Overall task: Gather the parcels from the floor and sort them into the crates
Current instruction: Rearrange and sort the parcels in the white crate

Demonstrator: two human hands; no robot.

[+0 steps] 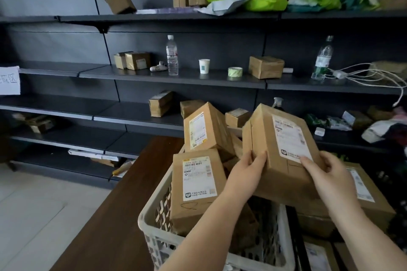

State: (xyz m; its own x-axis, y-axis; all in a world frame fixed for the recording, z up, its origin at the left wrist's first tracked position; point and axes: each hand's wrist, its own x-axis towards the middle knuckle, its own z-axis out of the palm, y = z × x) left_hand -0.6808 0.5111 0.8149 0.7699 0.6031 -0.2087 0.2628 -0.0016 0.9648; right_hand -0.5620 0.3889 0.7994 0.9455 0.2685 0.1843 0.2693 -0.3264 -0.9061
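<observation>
Two hands noted. We see the dark shelving (154, 77) far, the white crate (154, 222) on the bench (105, 215), and a labelled parcel (279, 152) above it: left grip (246, 171) and right grip (330, 174) each clasp an edge.

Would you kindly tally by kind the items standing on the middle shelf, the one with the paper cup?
Cardboard boxes: 3, two at left, one at right
Water bottles: 2
Paper cup: 1
Tape roll: 1
Small white object, too blurred to name: 1
Tangle of white cables: 1
Total: 9
</observation>
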